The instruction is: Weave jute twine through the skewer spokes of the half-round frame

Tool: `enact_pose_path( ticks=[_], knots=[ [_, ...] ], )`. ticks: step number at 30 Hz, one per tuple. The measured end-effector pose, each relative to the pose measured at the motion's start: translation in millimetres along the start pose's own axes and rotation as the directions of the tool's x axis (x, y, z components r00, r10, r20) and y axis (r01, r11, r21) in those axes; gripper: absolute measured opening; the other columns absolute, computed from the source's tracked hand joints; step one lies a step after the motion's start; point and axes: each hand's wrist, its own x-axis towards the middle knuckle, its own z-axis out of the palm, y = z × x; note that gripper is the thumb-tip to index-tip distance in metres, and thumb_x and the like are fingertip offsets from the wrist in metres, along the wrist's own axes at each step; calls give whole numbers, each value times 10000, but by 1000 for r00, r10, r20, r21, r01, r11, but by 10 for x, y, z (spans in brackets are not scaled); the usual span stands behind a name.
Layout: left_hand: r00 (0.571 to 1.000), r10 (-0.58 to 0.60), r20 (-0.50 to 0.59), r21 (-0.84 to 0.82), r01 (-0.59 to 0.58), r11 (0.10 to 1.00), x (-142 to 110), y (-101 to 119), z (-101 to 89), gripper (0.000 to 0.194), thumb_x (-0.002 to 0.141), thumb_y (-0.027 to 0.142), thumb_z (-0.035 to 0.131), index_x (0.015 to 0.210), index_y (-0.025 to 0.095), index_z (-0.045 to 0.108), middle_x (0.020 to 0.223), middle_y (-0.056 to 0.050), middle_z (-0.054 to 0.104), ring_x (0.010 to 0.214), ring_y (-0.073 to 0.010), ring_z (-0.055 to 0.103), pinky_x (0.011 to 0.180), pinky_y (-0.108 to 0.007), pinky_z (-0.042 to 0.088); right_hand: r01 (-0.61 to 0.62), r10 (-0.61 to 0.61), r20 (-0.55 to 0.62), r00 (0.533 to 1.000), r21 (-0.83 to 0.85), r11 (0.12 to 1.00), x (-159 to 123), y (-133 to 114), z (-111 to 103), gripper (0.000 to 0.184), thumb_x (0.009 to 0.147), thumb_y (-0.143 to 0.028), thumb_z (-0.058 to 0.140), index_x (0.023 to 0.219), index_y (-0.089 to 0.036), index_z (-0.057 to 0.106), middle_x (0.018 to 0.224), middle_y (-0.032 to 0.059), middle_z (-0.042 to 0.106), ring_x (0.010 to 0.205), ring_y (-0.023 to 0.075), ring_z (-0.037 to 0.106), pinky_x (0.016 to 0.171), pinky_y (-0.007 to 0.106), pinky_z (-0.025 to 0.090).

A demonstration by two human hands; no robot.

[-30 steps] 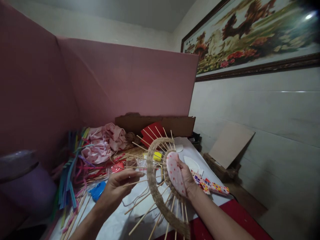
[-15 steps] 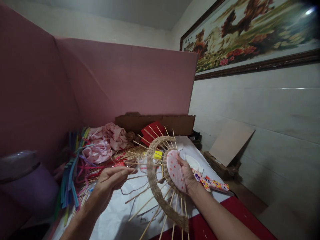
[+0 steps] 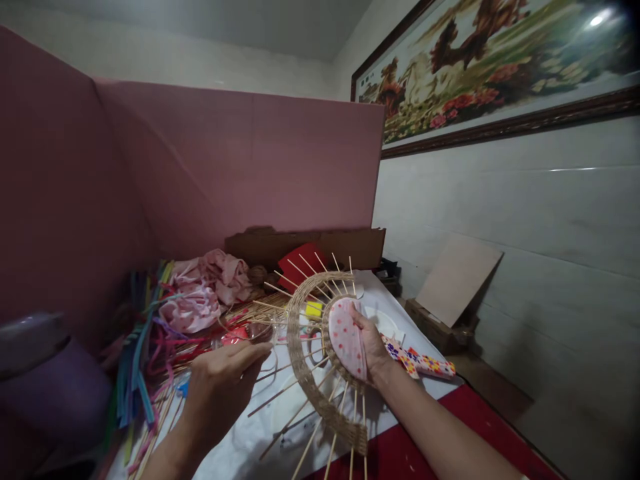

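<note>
My right hand [image 3: 373,343] grips a half-round woven fan frame by its centre, thumb over the pink dotted fabric [image 3: 346,340]. Thin wooden sticks fan out from that centre, and a curved band of brown twine weaving [image 3: 300,347] crosses them. Left of the frame is my left hand [image 3: 227,373], its fingers pinched together near the stick tips. A thin cord [image 3: 275,363] curves by those fingertips and seems held in them; the grip itself is partly hidden.
Pink cloth [image 3: 200,287], coloured strips [image 3: 135,367] and loose sticks lie at the left of the white tabletop. A yellow block [image 3: 314,310] shows behind the sticks. Flower-patterned material [image 3: 425,365] lies right, near red cloth [image 3: 465,413]. A purple container [image 3: 55,387] stands at far left.
My left hand has turned, its back now more towards me, with fingers bent closer together. The cord by it has shifted. My right hand keeps its hold on the fan frame; the view has shifted slightly.
</note>
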Motion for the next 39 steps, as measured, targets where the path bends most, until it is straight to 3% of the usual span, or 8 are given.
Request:
enact_pose_path(
  ticks=[8,12,16,18,21,24,31,39],
  knots=[
    [996,11,90,72,-18,997,-6,60,27,191,829,243,514,860,237,702,736,-20,724,578,-149,657,530,-228,477,29,-29,-3,1000,0,1000,6,-27,17,315,871,-306,521,1150,-160,507,1151,77,536,959,196,567,800,405,488],
    [975,-165,148,-197,192,961,-2,36,22,202,823,285,534,923,236,702,838,-28,735,687,-169,676,619,-252,502,32,-32,-7,999,8,999,13,-29,-13,345,859,-366,512,1117,-139,545,1068,94,609,907,213,604,751,386,510],
    [845,-348,405,-519,526,673,27,22,-51,293,829,385,509,956,210,707,900,-62,720,832,-206,638,718,-291,491,41,-41,-12,999,14,999,15,-24,-45,448,806,-463,512,1066,-111,605,834,112,708,758,242,664,647,373,536],
    [791,-400,463,-590,612,527,30,26,-64,391,820,474,481,929,183,720,813,-78,699,781,-213,601,698,-314,475,55,-54,-15,998,14,998,9,-26,-44,461,789,-475,519,1053,-111,621,759,103,718,695,239,675,635,373,540],
    [778,-406,479,-707,616,347,19,58,-13,569,744,636,465,945,169,722,624,-35,551,575,-141,454,561,-276,410,76,-75,-54,996,2,997,-11,-34,-25,421,792,-445,528,1024,-113,640,693,89,719,652,231,680,650,367,542],
    [789,-341,512,-777,594,207,11,112,82,711,669,738,435,971,158,715,552,29,321,490,-84,251,447,-224,217,84,-85,-83,993,-12,996,-25,-37,-16,396,796,-416,535,1033,-117,641,698,82,721,673,225,683,679,361,541],
    [788,-339,514,-784,592,186,18,171,157,723,682,742,408,996,163,706,546,46,228,488,-84,175,454,-241,108,60,-59,-35,998,33,998,3,-25,-51,452,786,-456,535,1065,-112,627,768,98,725,715,232,683,699,381,535],
    [710,-425,562,-728,668,153,16,173,145,784,687,769,340,921,123,718,523,39,248,500,-94,177,458,-247,133,72,-68,-65,996,49,996,-17,-34,-13,430,799,-431,512,1063,-111,625,756,98,724,702,236,681,680,386,541]
  ],
)
